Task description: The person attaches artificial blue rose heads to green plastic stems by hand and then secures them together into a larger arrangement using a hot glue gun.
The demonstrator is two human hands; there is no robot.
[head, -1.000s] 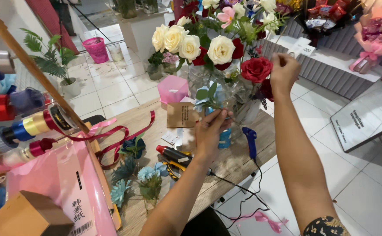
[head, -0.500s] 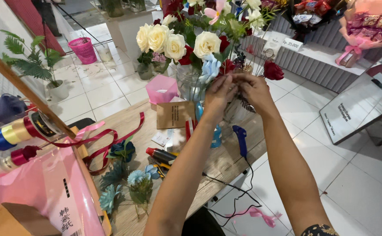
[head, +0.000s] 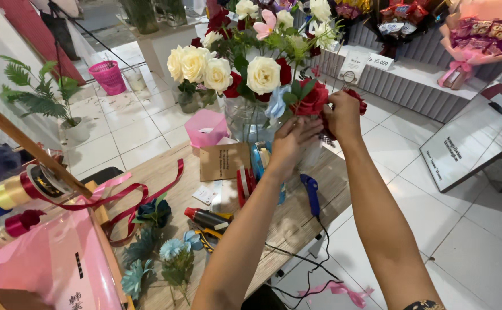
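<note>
A clear glass vase (head: pixel 250 121) on the wooden table (head: pixel 297 215) holds cream roses (head: pixel 262 74), red roses and a pale blue flower (head: pixel 278 105). My left hand (head: pixel 292 144) grips the stems just below a red rose (head: pixel 311 99) at the vase's right side. My right hand (head: pixel 343 115) is closed around another red rose (head: pixel 355 99) right beside it. Both hands are close together, above the table's far edge.
On the table lie a brown card box (head: pixel 223 161), a pink paper cup (head: pixel 206 127), a blue glue gun (head: pixel 311 194) with its cord, red ribbon (head: pixel 136 201), ribbon spools (head: pixel 10 195), blue artificial flowers (head: pixel 165 252) and a cutter. Wrapped bouquets (head: pixel 480 34) stand on a shelf at right.
The right hand came down from holding a red rose out at the right and joined the left hand at the vase; both red roses now sit by the bouquet.
</note>
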